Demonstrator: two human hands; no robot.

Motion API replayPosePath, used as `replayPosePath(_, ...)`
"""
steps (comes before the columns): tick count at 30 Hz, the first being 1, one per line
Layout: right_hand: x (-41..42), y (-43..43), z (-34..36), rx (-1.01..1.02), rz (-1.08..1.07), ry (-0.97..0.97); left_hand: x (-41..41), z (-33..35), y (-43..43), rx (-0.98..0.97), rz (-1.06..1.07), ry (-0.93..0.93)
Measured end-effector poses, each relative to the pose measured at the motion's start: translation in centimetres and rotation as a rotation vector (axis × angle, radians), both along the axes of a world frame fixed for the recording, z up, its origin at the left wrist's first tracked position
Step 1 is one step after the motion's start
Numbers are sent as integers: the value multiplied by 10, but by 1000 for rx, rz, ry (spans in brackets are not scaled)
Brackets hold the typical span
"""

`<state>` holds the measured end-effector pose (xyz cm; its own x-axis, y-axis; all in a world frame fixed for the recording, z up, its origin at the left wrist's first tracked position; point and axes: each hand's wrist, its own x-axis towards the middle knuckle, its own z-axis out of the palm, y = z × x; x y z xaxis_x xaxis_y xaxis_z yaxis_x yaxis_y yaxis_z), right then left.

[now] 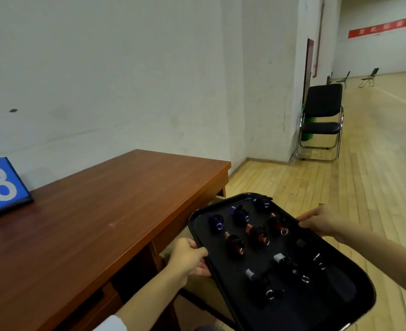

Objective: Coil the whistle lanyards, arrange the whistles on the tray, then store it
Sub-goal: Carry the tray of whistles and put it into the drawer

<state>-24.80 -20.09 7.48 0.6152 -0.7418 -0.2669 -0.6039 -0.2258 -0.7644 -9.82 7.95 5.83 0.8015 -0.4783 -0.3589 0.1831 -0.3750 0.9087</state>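
Observation:
A black tray (355, 290) is held in the air to the right of the table, above the floor. My left hand (187, 256) grips its left rim, thumb on top. My right hand (319, 222) grips its right rim. On the tray lie several whistles with coiled lanyards in rows: blue whistles (216, 222) at the far end, red whistles (257, 235) in the middle, grey whistles (278, 258) nearer me.
A brown wooden table (101, 211) stands at the left against the white wall, with a blue scoreboard (1, 187) showing an 8 on it. A black folding chair (321, 120) stands by the wall corner. Wooden floor stretches to the right.

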Motion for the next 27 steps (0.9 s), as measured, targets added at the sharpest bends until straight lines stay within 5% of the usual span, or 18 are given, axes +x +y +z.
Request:
replayPosePath(10,45,-7,-24,20,37,64,21,-33,-3,91,82,105)
replayPosePath(27,151,-26,-43,-17,88,51,56,-57,-12,-30,284,127)
